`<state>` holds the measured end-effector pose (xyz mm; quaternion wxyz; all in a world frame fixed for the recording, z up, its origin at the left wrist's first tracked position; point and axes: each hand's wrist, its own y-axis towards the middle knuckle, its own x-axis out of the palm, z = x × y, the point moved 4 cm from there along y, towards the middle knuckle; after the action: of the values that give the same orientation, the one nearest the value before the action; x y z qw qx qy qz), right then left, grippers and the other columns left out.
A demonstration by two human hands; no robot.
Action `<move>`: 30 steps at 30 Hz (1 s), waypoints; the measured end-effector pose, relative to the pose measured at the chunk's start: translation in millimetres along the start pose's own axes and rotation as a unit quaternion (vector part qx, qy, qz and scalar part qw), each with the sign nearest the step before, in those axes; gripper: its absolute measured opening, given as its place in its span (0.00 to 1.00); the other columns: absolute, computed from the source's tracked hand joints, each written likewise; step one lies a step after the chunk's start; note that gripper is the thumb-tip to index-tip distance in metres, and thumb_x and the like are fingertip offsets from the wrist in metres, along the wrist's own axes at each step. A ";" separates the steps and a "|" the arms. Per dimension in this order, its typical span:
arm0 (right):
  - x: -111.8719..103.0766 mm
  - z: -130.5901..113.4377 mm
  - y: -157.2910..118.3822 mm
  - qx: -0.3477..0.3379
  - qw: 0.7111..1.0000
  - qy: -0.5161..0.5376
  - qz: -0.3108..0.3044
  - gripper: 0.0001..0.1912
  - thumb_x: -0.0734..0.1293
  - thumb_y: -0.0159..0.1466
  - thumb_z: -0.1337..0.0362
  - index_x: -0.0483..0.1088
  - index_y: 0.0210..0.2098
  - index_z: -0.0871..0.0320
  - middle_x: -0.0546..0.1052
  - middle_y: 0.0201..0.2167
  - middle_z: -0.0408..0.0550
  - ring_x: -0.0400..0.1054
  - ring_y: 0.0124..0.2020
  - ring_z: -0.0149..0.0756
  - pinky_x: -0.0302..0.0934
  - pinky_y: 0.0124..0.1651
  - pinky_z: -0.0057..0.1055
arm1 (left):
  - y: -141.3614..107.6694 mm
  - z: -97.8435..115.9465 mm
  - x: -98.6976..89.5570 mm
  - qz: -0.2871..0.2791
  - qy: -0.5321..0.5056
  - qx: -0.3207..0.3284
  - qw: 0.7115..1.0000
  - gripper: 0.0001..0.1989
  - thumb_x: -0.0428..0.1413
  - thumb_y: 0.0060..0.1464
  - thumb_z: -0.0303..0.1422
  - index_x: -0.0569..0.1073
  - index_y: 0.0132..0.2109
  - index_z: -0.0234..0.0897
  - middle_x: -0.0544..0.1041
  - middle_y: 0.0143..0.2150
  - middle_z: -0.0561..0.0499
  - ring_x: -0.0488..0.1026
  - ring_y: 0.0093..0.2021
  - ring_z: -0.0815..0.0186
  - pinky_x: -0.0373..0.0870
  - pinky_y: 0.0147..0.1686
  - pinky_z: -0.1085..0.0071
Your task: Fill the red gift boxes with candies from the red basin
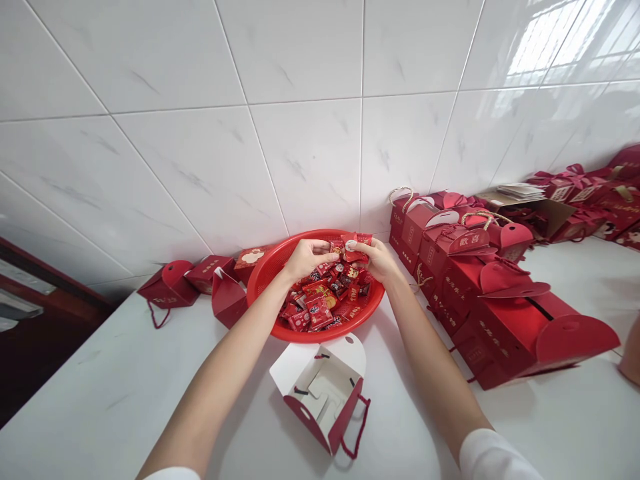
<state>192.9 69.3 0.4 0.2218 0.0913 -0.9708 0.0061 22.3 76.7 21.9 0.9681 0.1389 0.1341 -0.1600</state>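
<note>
Both hands are over a red plastic basket [260,300] heaped with wrapped candies [320,307]. My left hand [307,259] pinches a small red-wrapped candy [337,248] between thumb and fingers. Just beside it, my right hand [380,260] grips red candy packets [356,245]; how many is hard to tell. In front of the basket stands an open red gift box [320,393] with a white inside. Its flaps are spread, no candy shows in it, and a dark red cord handle [357,433] hangs off its right side.
Several red gift boxes [465,287] with cord handles line the right side. Smaller red boxes [170,283] stand at the left by the wall. Farther right, a cardboard box [555,217] holds papers among more red boxes. White tiles [310,160] rise behind the white table [125,400].
</note>
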 end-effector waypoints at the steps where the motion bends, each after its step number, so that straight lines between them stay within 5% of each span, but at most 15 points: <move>1: 0.3 -0.1 0.0 -0.001 1.000 0.001 0.001 0.18 0.79 0.41 0.60 0.75 0.29 0.59 0.79 0.26 0.44 0.70 0.24 0.29 0.65 0.23 0.24 | -0.1 1.1 -0.4 0.012 -0.004 0.000 1.000 0.24 0.70 0.39 0.45 0.81 0.39 0.33 0.84 0.37 0.46 0.80 0.39 0.56 0.76 0.45 0.59; 6: 15.3 -14.9 -12.7 -0.012 1.000 0.002 -0.022 0.18 0.79 0.43 0.58 0.75 0.29 0.59 0.77 0.23 0.44 0.69 0.23 0.30 0.63 0.22 0.23 | -18.2 24.7 2.4 0.104 -0.101 0.021 0.989 0.25 0.69 0.42 0.43 0.76 0.46 0.36 0.83 0.38 0.49 0.81 0.39 0.59 0.77 0.44 0.62; 13: 65.2 -49.0 -68.8 -0.070 0.982 -0.054 -0.164 0.15 0.78 0.51 0.55 0.75 0.30 0.58 0.76 0.24 0.44 0.69 0.24 0.31 0.59 0.20 0.23 | -98.8 73.7 19.0 0.244 -0.132 0.052 0.959 0.16 0.66 0.49 0.43 0.71 0.39 0.41 0.82 0.42 0.51 0.80 0.46 0.58 0.77 0.49 0.60; 19: 81.6 -51.5 -100.5 -0.099 0.973 -0.079 -0.191 0.13 0.79 0.51 0.60 0.74 0.29 0.57 0.75 0.23 0.42 0.65 0.20 0.29 0.60 0.21 0.26 | -144.7 91.8 26.7 0.285 -0.119 0.042 0.950 0.17 0.68 0.47 0.42 0.72 0.39 0.42 0.81 0.41 0.50 0.80 0.45 0.57 0.79 0.47 0.60; 25: 78.7 -56.9 -121.9 -0.094 0.971 -0.101 -0.196 0.12 0.78 0.51 0.61 0.74 0.29 0.59 0.76 0.22 0.43 0.67 0.20 0.30 0.61 0.21 0.26 | -167.9 109.0 33.9 0.245 -0.120 0.058 0.960 0.17 0.69 0.47 0.40 0.77 0.42 0.38 0.82 0.42 0.47 0.80 0.43 0.59 0.79 0.45 0.64; 30: 78.5 -60.9 -135.2 -0.087 0.967 -0.084 -0.225 0.12 0.78 0.51 0.62 0.72 0.27 0.60 0.75 0.21 0.42 0.67 0.20 0.30 0.64 0.25 0.27 | -182.0 110.3 24.0 0.272 -0.116 0.058 0.953 0.15 0.65 0.53 0.44 0.81 0.40 0.35 0.82 0.36 0.48 0.79 0.40 0.62 0.76 0.43 0.68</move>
<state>173.9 -74.2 85.3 0.1424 0.2877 -0.9373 -0.1359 4.8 -130.0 75.5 0.9739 0.2069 -0.0313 0.0873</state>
